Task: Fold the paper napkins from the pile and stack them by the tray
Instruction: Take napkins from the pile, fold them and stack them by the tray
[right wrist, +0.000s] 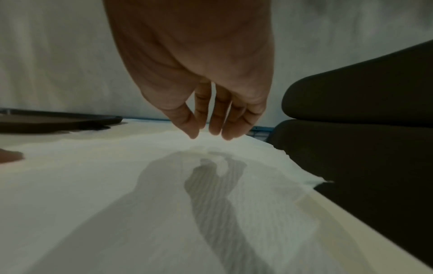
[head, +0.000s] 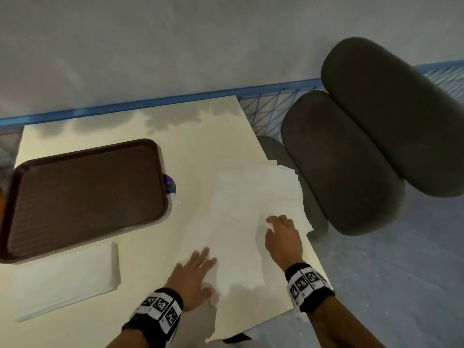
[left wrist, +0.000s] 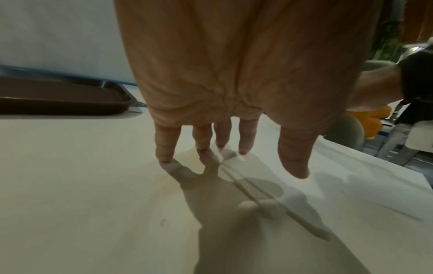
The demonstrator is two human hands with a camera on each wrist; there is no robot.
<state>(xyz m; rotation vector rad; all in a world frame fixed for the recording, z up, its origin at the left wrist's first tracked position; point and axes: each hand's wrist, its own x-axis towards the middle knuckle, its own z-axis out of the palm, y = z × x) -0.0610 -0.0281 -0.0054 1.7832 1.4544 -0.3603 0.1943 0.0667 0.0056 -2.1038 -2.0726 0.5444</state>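
A loose pile of white paper napkins point(head: 253, 194) lies at the right of the cream table point(head: 195, 146). One unfolded napkin point(head: 231, 249) is spread in front of it. My left hand point(head: 194, 273) lies open, its straight fingers point(left wrist: 165, 146) touching the napkin's near left edge point(left wrist: 239, 181). My right hand point(head: 282, 234) hovers open just above the napkin point(right wrist: 145, 200), fingers point(right wrist: 215, 118) loosely bent and holding nothing. A stack of folded napkins point(head: 65, 280) sits in front of the brown tray point(head: 82, 194).
A dark padded chair point(head: 364, 146) stands right of the table, close to the pile. A blue rail point(head: 155, 101) and white wall run behind. A small purple object point(head: 170, 185) peeks from under the tray's right edge. The table's near right edge point(head: 251, 330) is close to my wrists.
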